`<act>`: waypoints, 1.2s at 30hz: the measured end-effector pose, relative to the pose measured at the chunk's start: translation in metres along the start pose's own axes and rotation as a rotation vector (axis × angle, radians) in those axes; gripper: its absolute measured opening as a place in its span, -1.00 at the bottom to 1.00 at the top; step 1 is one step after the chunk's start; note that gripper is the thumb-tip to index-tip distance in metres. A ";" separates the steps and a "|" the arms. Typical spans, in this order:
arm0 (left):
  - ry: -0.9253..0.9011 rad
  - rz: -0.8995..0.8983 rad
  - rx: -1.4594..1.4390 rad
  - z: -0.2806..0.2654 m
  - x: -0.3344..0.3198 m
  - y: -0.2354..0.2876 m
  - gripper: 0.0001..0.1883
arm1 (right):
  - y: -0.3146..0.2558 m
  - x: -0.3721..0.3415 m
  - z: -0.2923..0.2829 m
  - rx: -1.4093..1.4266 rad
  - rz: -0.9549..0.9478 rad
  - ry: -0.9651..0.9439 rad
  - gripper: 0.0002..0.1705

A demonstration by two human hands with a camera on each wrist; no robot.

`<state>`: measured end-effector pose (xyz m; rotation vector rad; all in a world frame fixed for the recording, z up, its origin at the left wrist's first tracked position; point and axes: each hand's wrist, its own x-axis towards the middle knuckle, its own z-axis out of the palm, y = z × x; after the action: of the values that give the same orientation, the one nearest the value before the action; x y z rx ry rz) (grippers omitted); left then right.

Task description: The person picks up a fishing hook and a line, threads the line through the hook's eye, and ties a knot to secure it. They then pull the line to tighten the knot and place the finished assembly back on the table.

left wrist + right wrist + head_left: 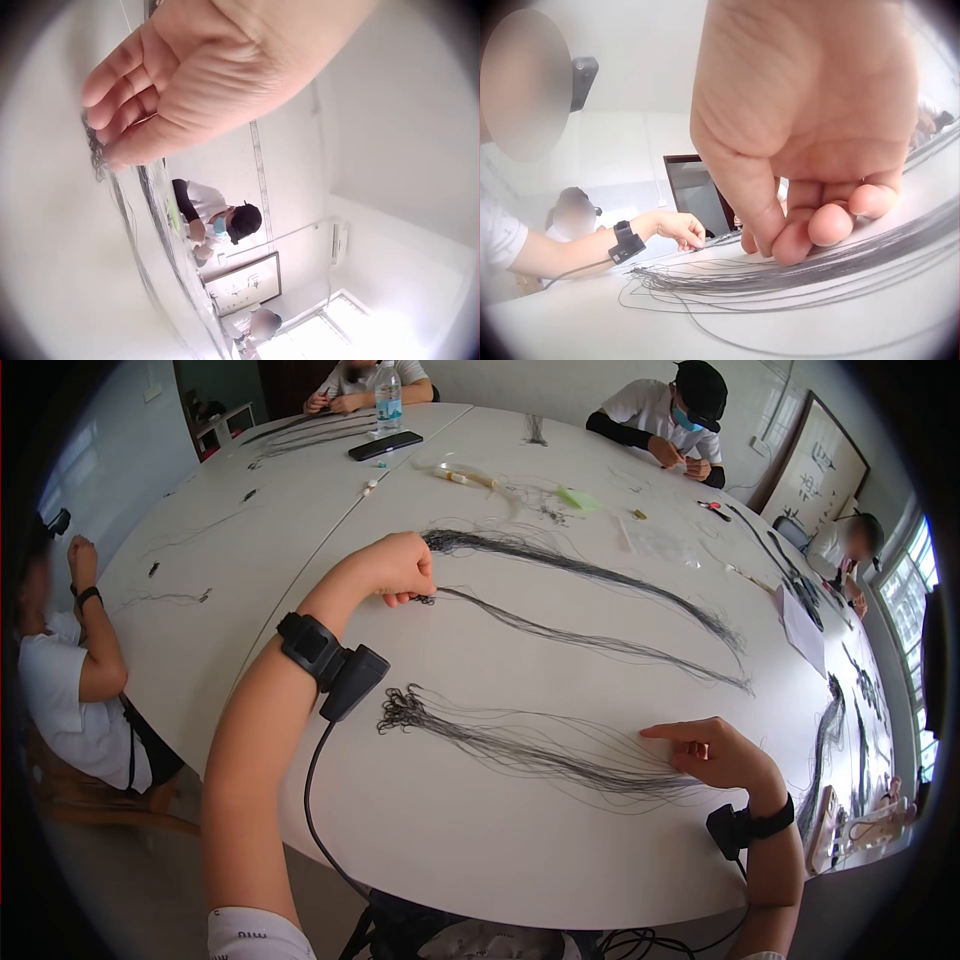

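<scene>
Three bundles of thin dark strands lie on the white table. My left hand (pixel 395 568) pinches the looped end of the middle bundle (pixel 560 628); in the left wrist view, thumb and fingertips of the left hand (pixel 172 90) meet at its dark loops (pixel 96 154). Just beyond it lies the far bundle (pixel 590 568). The near bundle (pixel 500 745) has its looped end to the left. Over its right part is my right hand (pixel 725 752), index finger extended. In the right wrist view, the bent fingers of the right hand (pixel 810 150) rest by the strands (pixel 840 270).
A black phone (pixel 386 446) and a water bottle (pixel 388 400) stand or lie at the back. Green paper (pixel 577 498), a clear plastic bag (pixel 665 545) and a white sheet (pixel 800 630) lie beyond the bundles. Several people sit around the table. More dark strands (pixel 825 730) lie at right.
</scene>
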<state>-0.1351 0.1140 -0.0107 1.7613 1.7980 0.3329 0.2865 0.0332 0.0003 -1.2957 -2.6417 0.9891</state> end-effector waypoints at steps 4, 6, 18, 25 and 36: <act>0.025 -0.002 0.000 0.004 -0.001 0.000 -0.89 | 0.001 0.000 0.001 0.020 -0.013 0.007 -0.48; 0.076 0.009 0.039 0.006 -0.004 0.002 -0.90 | 0.001 0.000 0.001 0.022 -0.024 0.015 -0.48; 0.074 0.009 0.034 0.001 -0.009 0.001 -0.89 | 0.002 0.000 0.001 0.010 0.026 0.008 -0.52; 0.039 0.010 0.024 -0.005 -0.013 0.000 -0.87 | 0.001 0.000 0.002 0.012 0.013 0.022 -0.52; 0.034 0.028 0.035 0.005 -0.011 -0.001 -0.81 | 0.001 -0.001 0.002 0.014 0.014 0.024 -0.51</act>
<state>-0.1332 0.1024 -0.0125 1.8169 1.8146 0.3471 0.2867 0.0318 -0.0017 -1.3166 -2.6069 0.9855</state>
